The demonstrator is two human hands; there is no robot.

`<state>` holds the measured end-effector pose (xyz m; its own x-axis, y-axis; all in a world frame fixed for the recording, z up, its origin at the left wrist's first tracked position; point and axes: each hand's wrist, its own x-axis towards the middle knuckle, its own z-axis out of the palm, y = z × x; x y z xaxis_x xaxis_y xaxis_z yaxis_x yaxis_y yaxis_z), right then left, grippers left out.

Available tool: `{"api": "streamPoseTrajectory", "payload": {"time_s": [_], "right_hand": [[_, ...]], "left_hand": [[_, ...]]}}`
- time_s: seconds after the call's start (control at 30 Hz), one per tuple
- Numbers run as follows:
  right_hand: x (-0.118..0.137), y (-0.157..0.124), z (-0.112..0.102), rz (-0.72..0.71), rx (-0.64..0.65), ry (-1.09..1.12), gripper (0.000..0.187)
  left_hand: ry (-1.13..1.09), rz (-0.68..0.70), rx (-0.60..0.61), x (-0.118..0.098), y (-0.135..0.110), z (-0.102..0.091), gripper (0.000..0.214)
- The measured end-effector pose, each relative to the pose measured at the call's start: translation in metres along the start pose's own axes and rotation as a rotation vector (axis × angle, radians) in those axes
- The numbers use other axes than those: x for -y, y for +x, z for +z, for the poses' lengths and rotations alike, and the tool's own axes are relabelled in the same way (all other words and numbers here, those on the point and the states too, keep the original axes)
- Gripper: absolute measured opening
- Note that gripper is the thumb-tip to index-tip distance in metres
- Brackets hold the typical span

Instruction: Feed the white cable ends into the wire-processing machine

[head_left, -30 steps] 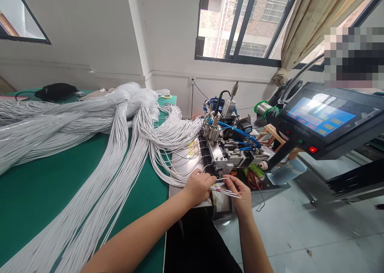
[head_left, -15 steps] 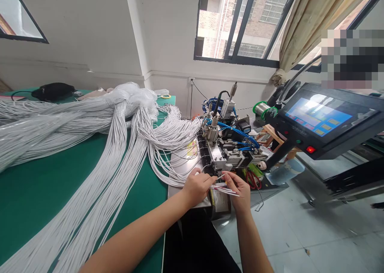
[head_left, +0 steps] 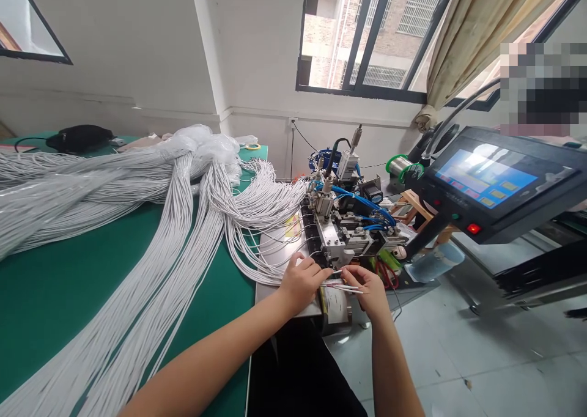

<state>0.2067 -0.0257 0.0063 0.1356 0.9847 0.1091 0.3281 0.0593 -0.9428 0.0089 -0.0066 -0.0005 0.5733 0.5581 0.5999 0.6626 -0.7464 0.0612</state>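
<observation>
Several thin white cables (head_left: 261, 276) run from a large bundle to the front of a bench machine (head_left: 332, 233). My left hand (head_left: 300, 282) is closed around these cables, their ends sticking out to the right past its fingers. Thumb and fingers of my right hand (head_left: 367, 288) pinch the tip of one cable just right of my left fingertips, close below the machine's metal block. Other loose cable ends (head_left: 351, 288) lie under the pinched one, beside my right hand. What is inside my left palm is hidden.
White cable bundles (head_left: 178, 239), partly wrapped in clear plastic, cover much of the green table (head_left: 220, 331). A touchscreen panel (head_left: 488, 175) stands at right, near a solder wire spool (head_left: 400, 167). Red-handled scissors (head_left: 389, 274) and a clear plastic container (head_left: 435, 263) sit right of my hands.
My right hand has shifted slightly to the right, and its pinched cable tip now lies flatter. My left hand stays almost where it was, still around the cables.
</observation>
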Motion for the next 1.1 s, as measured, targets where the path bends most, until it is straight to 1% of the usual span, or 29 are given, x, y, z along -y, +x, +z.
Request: {"api": "streamPoseTrajectory", "payload": {"time_s": [0.1, 0.23, 0.4, 0.6, 0.8, 1.1], "right_hand": [[-0.005, 0.0, 0.005, -0.078, -0.065, -0.138, 0.037], [-0.008, 0.0, 0.01, -0.127, -0.064, -0.172, 0.037], [-0.016, 0.008, 0.011, -0.108, -0.051, -0.106, 0.04], [-0.029, 0.015, 0.012, -0.08, 0.024, -0.025, 0.037], [-0.029, 0.017, 0.016, -0.066, 0.06, 0.057, 0.034], [-0.035, 0.019, 0.018, -0.066, 0.08, 0.148, 0.035]], "left_hand": [[0.013, -0.021, 0.026, -0.001, 0.001, -0.001, 0.039], [0.037, -0.04, 0.058, -0.002, 0.002, -0.001, 0.036], [0.034, -0.06, 0.102, -0.002, 0.002, -0.001, 0.038], [0.019, -0.082, 0.118, -0.002, 0.002, -0.001, 0.041], [0.011, -0.125, 0.111, -0.002, 0.002, 0.001, 0.042], [-0.012, -0.149, 0.161, -0.003, 0.003, -0.002, 0.043]]}}
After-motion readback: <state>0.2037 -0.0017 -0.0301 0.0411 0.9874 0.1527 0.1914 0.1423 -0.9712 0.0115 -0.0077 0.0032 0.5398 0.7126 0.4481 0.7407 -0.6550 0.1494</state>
